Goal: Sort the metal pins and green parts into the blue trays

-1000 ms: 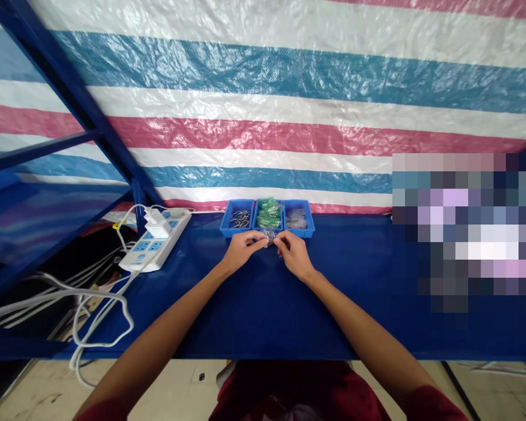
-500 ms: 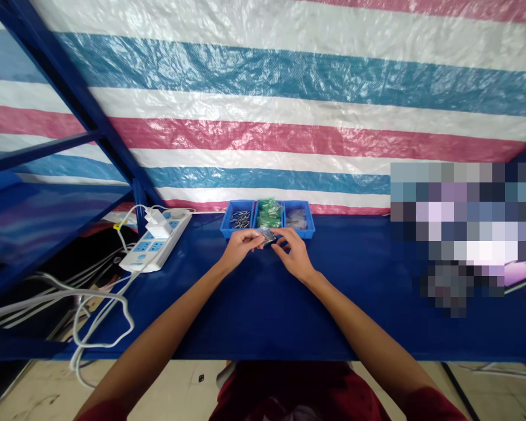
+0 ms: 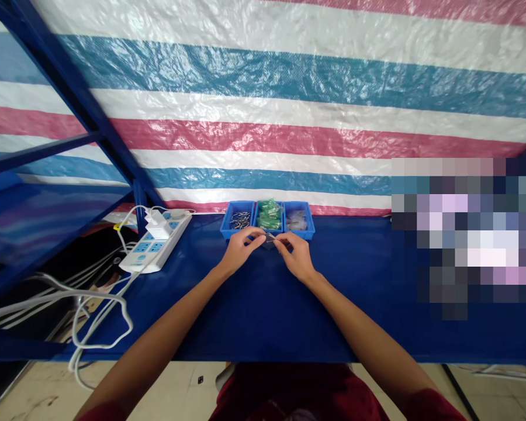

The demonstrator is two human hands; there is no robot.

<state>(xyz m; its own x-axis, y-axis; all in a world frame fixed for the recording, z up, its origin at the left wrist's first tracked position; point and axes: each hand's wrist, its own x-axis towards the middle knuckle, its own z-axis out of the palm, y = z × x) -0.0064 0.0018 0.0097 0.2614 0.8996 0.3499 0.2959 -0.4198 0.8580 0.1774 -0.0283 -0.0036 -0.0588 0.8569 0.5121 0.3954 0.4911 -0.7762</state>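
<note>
Over the blue table my left hand (image 3: pixel 242 245) pinches one side of a small clear plastic bag (image 3: pixel 269 240). Fingertips of my right hand (image 3: pixel 294 252) are closed on the bag's other side. Something small and silvery shows at the bag, too small to name. Just beyond my hands stand three blue bins in a row. The left bin (image 3: pixel 229 233) holds small metal pieces (image 3: pixel 241 220); green packets (image 3: pixel 269 214) fill the middle one, and clear plastic bags (image 3: pixel 296 220) lie in the right one.
A white power strip (image 3: pixel 155 248) with a plugged-in charger (image 3: pixel 157 224) lies at the left, its white cables (image 3: pixel 100 295) looping over the table edge. A blue metal frame (image 3: pixel 81 111) rises on the left. Striped sheeting (image 3: pixel 263 134) hangs behind. The right side is pixelated.
My right hand's fingers have closed in on the bag, which now stretches between both hands. My left hand has shifted slightly right.
</note>
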